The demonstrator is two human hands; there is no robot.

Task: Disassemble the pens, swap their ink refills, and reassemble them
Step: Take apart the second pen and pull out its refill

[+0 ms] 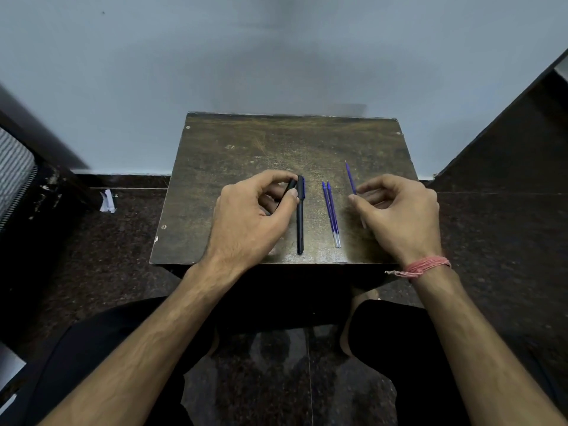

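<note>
Two loose refills [332,215] lie side by side, touching or nearly so, mid-table between my hands, tips pointing away from me. Third refill [350,179] is in my right hand [399,215], pinched between thumb and fingertips, its tip angled up and away over the far right part of the small wooden table [276,142]; its lower end runs under the hand and I can't see where it ends. Left hand [250,219] is curled around a black pen piece [290,189], thumb and forefinger pressed on it; most of that piece is hidden by the fingers, so can't tell if it's a cap or a barrel. Just right of it, nearly touching the left thumb, a black pen with a blue clip [300,215] lies flat on the table, lengthwise toward me, near end close to the front edge. Red thread band [425,265] on my right wrist.
</note>
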